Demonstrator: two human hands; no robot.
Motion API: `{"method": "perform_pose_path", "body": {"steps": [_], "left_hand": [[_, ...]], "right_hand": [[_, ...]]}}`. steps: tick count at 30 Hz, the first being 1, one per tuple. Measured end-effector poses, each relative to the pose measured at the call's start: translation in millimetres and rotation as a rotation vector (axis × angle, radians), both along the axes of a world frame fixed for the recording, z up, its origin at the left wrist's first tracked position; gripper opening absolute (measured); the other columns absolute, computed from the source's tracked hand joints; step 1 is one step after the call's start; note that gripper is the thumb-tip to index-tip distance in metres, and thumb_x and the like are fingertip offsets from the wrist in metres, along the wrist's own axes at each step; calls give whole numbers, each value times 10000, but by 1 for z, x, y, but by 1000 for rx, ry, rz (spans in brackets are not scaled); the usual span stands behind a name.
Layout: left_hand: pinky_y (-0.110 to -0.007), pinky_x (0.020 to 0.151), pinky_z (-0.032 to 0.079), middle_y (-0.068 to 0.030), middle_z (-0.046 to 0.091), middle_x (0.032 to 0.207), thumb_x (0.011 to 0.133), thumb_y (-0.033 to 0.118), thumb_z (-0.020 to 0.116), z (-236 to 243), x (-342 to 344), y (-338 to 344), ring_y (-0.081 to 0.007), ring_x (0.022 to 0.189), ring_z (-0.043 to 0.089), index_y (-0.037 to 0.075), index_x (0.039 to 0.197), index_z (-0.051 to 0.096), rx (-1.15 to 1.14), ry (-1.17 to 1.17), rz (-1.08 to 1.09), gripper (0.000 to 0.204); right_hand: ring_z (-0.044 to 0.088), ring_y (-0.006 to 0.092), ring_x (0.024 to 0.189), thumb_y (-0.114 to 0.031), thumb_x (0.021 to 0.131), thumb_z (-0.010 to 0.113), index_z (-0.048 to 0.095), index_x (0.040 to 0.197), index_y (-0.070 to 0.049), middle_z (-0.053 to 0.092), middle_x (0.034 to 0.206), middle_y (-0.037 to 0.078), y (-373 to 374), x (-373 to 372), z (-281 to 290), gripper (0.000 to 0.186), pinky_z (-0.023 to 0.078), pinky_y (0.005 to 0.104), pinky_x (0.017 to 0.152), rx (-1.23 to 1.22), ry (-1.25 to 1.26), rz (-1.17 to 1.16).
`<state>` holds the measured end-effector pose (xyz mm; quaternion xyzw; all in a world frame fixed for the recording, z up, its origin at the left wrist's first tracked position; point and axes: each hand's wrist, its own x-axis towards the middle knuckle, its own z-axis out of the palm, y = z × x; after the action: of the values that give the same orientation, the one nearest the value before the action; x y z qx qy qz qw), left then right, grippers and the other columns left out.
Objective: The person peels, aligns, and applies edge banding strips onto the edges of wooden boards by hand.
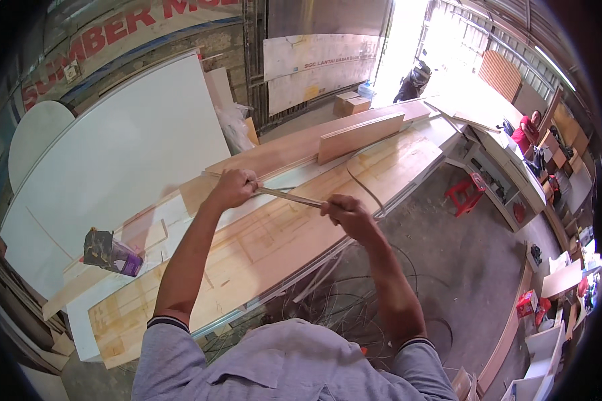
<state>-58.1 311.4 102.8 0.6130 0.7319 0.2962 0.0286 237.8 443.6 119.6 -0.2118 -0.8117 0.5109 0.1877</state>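
Above a long wooden panel [261,230], a thin wood-coloured edging strip [291,196] is stretched between my two hands. My left hand [233,189] grips one end of the stretch, its fingers closed. Further right, my right hand [348,215] is closed round the strip too, a little nearer to me. Beyond the right hand, a dark narrow strip curves over the panel; I cannot tell whether it is the same piece. At the left of the bench stands a purple can [124,259] with a dark, stained piece at its top.
A narrow board [361,137] stands on edge behind the panel. Large white sheets [127,127] lean on the left. Thin offcut strips [341,294] tangle on the floor by the bench. A red stool [465,194] stands at right; a person in red [525,134] is farther back.
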Motion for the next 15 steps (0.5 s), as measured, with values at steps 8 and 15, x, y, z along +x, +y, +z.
{"method": "perform_pose_path", "body": {"steps": [8, 15], "left_hand": [[-354, 620, 467, -134, 633, 694, 832, 163, 598, -10, -74, -15, -211, 631, 590, 4, 763, 655, -51, 32, 66, 182], [-388, 784, 447, -115, 670, 770, 845, 238, 603, 10, -119, -53, -263, 727, 638, 48, 737, 663, -45, 34, 172, 227]], "right_hand": [[442, 75, 580, -192, 914, 587, 644, 817, -47, 481, 599, -15, 27, 100, 12, 184, 360, 256, 533, 62, -86, -139], [406, 53, 563, -129, 879, 607, 632, 791, -18, 457, 615, -38, 65, 216, 14, 143, 328, 246, 505, 167, -43, -374]]}}
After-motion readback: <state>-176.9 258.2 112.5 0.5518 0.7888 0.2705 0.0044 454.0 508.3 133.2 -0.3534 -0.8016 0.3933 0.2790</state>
